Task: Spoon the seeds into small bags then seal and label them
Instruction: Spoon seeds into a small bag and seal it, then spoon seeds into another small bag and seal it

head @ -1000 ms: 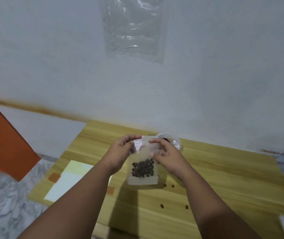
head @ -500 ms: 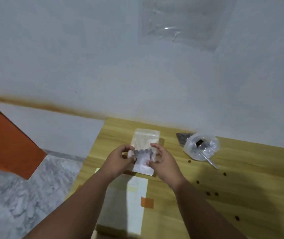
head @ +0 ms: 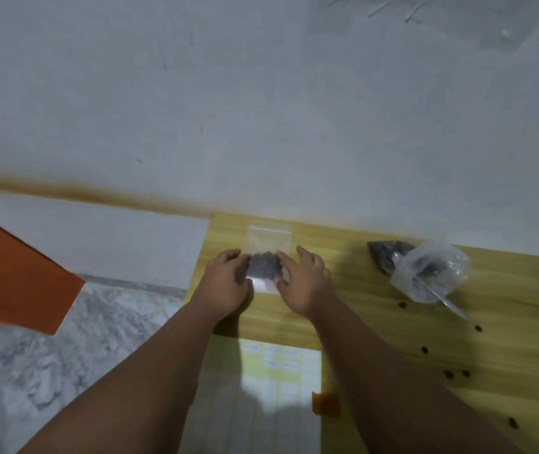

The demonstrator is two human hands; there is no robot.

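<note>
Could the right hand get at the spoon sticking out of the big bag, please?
Probably yes: only bare table lies between the right hand and the spoon, though that hand is busy holding the small bag.

— What is the person wearing on the arms?

— Only bare skin shows. The left forearm point(head: 150, 371) and right forearm point(head: 392, 371) are uncovered from the bottom edge of the view up to the wrists.

— And the grips?

— The left grip point(head: 225, 283) and right grip point(head: 307, 283) are bare hands with broad backs and short, rounded fingers. Shadow dims both forearms, and blur hides finer detail such as the nails.
</note>
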